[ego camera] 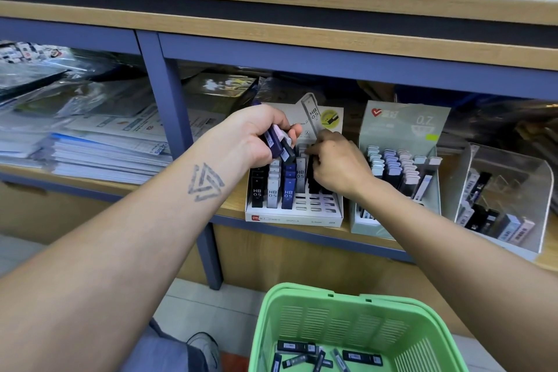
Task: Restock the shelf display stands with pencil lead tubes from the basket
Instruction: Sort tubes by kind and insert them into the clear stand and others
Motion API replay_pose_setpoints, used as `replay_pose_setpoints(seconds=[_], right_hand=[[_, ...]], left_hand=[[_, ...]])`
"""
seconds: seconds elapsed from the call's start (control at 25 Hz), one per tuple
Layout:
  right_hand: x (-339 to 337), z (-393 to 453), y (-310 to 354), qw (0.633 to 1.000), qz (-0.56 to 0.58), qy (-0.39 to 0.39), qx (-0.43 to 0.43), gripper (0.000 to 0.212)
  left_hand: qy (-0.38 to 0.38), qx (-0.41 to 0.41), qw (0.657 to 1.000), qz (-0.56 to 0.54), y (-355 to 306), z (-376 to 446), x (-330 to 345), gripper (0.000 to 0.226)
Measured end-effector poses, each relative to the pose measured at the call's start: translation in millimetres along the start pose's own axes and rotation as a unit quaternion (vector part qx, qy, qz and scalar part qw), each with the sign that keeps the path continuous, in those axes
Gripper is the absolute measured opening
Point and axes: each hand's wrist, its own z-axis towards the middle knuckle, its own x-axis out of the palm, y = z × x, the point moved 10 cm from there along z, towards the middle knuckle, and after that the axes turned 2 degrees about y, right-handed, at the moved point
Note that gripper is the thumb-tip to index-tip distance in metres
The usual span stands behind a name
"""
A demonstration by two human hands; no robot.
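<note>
In the middle of the frame the left hand [256, 137] is raised just above the white HB 0.5 display stand [294, 190], its fingers curled tight around a small bundle of pencil lead tubes [279, 145], dark blue, black and pale-capped ones fanned out between thumb and fingers. Just to the right of it the right hand [339, 166] reaches down into the same stand, fingertips bent onto the black tubes [314, 181] in one of the right-hand rows; whether they pinch a tube or only press on it cannot be told, since the back of the hand hides them. The stand's left rows hold black, white and blue tubes marked HB 0.5, and the front slots on its right side stand open. Right of it on the same wooden shelf [229, 208] is a pale green 0.7 display stand [398, 166] with rows of light-capped tubes, and at the right edge of the frame a clear acrylic bin [507, 193] with loose tubes inside. At the bottom centre a green plastic basket [347, 320] holds several more dark lead tubes [317, 355] lying flat on its floor. Stacked paper packs [99, 148] fill the shelf bay at the left.
</note>
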Motion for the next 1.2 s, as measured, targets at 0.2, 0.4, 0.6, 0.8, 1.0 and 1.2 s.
replay_pose_setpoints(seconds=[0.2,0.4,0.6,0.8,1.0,1.2], right_hand=[[4,-4,6,1.0,0.006,0.006,-0.021,0.043],[3,0,-2,1.0,-0.007,-0.008,0.002,0.04],[-17,-11,-11,0.976,0.214,-0.028,0.037,0.029],[-22,-50,-19,0.784,0.606,0.03,0.129,0.008],[-29,-68,-38,0.782,0.605,0.005,0.149,0.033],[-35,-75,-61,0.793,0.592,-0.015,0.147,0.015]], left_hand=[[0.007,0.007,1.0,-0.003,-2,-1,4,0.02],[0.004,0.008,1.0,-0.001,1,0,6,0.014],[0.03,-0.008,0.999,-0.026,11,1,16,0.012],[0.077,-0.038,0.995,-0.049,29,1,37,0.017],[0.086,-0.036,0.996,-0.006,43,2,59,0.025],[0.084,-0.052,0.995,0.033,52,1,71,0.027]])
